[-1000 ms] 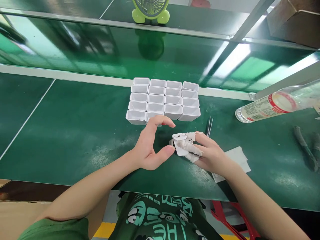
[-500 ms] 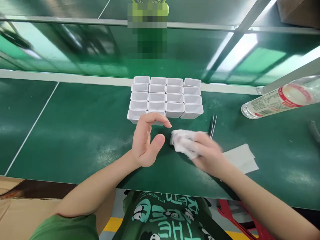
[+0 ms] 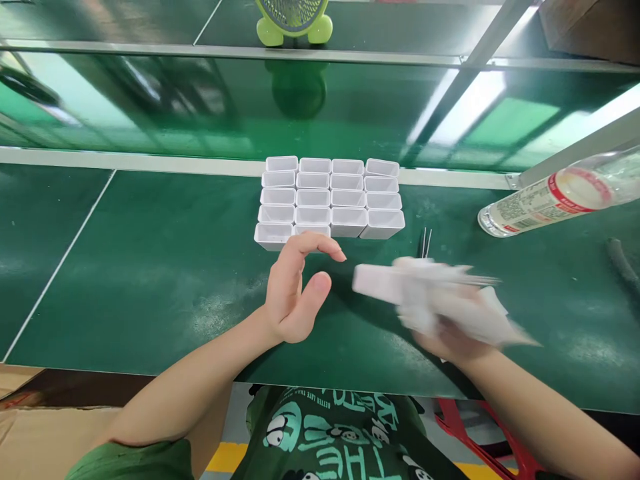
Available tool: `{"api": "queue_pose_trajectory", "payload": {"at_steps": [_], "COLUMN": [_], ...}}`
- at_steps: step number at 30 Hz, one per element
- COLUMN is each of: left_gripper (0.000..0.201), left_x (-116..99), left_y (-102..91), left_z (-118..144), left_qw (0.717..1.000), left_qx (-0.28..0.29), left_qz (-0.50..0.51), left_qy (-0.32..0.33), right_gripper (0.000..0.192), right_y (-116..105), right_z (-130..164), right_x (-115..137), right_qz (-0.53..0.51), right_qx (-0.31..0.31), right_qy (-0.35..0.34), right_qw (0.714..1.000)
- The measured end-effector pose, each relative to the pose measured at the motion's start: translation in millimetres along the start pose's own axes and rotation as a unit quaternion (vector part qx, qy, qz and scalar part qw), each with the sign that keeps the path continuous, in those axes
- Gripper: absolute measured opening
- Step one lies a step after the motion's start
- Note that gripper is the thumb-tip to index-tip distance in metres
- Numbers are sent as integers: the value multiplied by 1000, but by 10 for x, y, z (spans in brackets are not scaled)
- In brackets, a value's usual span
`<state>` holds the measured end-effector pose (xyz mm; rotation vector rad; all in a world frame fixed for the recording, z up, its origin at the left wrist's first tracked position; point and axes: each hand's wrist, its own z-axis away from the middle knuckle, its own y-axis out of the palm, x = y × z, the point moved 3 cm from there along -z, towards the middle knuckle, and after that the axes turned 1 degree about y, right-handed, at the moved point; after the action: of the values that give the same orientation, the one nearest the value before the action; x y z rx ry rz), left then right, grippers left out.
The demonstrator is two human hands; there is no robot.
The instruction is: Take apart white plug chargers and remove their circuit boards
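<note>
My left hand (image 3: 295, 300) is raised over the green table (image 3: 150, 267), thumb and fingers apart in a curve with nothing between them. Just beyond it stands a tight block of white open-topped plastic boxes (image 3: 349, 217). To the right, my right hand (image 3: 453, 337) is closed on a crumpled white wiping cloth (image 3: 425, 300), blurred by motion. A pale box-shaped piece (image 3: 375, 282) sticks out of the cloth toward my left hand; blur hides its detail. Thin metal tweezers (image 3: 425, 244) lie behind the cloth, partly covered.
A clear bottle with a red and white label (image 3: 545, 203) is at the right. A green fan (image 3: 294, 20) stands on the shelf above. A dark curved object (image 3: 623, 267) lies at the right edge. Cardboard (image 3: 55, 433) sits below left, a red stool (image 3: 475, 427) below right.
My right hand has moved right with the cloth, over the white sheets on the table, and the pale box-shaped piece now shows clear of the cloth. My left hand has barely moved.
</note>
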<state>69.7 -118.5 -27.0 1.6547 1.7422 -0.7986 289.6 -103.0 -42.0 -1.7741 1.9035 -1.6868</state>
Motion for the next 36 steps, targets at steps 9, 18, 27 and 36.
{"api": "queue_pose_trajectory", "payload": {"at_steps": [9,18,27,36], "left_gripper": [25,55,58,80], "left_x": [11,38,71,114], "left_y": [45,177,148,155], "left_z": [-5,-6,19,46], "left_qw": [999,938,926,914], "left_qx": [34,255,269,284], "left_qz": [-19,-210,-235,-233], "left_qy": [-21,-109,-124,-169], "right_gripper": [43,63,62,57], "right_y": [281,151,105,95], "right_z": [-86,-104,-105,-112], "right_x": [-77,-162,-184,-201], "right_qz": [62,-68,-53,-20], "right_qx": [42,19,5,49], "right_qy": [-39,53,57,-7], "right_qw": [996,996,997,999]}}
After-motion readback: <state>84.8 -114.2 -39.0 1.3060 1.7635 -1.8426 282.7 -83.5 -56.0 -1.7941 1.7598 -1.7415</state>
